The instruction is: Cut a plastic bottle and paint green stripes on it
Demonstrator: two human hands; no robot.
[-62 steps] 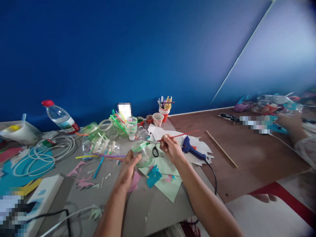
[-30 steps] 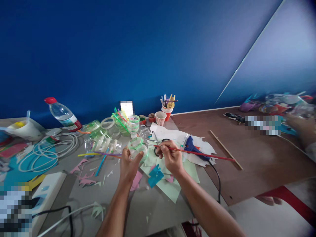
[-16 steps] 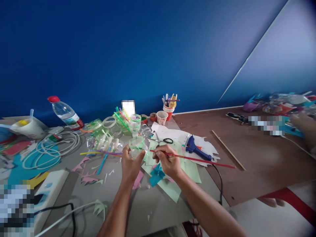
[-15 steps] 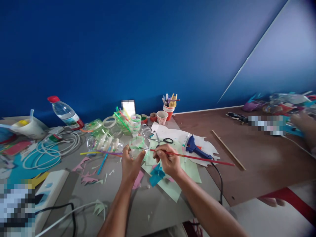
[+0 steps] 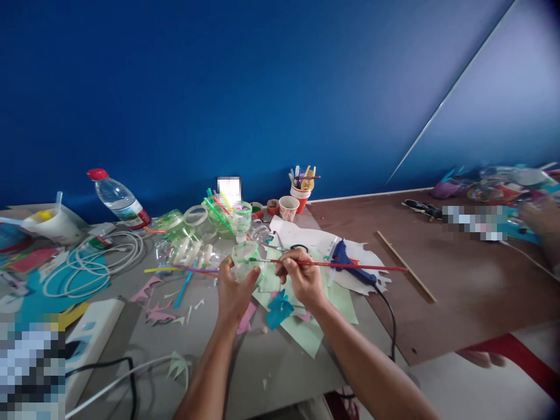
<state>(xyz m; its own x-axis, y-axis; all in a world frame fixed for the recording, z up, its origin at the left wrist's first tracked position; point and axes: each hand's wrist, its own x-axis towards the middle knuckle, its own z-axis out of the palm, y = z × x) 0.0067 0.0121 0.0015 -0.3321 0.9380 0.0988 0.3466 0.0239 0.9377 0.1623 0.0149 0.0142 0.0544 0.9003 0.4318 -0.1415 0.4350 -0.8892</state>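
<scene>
My left hand [image 5: 236,289] is wrapped round a clear plastic cup piece [image 5: 245,255] with green at its rim, near the middle of the table. In my right hand [image 5: 301,277] is a long red paintbrush [image 5: 350,265], pinched near its bristle end. The brush lies nearly level, its tip at the cup's side and its handle reaching right. Beyond my right hand are scissors [image 5: 300,248], partly hidden. A blue glue gun [image 5: 350,263] rests on white paper [image 5: 319,240], behind the brush handle.
A water bottle [image 5: 118,199], coiled white cable [image 5: 94,262] and power strip [image 5: 94,332] are at left. Behind my hands stand paper cups [image 5: 289,208] and clear plastic pieces [image 5: 199,221]. A wooden stick [image 5: 406,266] lies right. Another person's hand [image 5: 540,219] is at far right.
My right hand has moved slightly up, and the brush has swung from sloping down rightward to nearly level. My left hand still holds the cup piece.
</scene>
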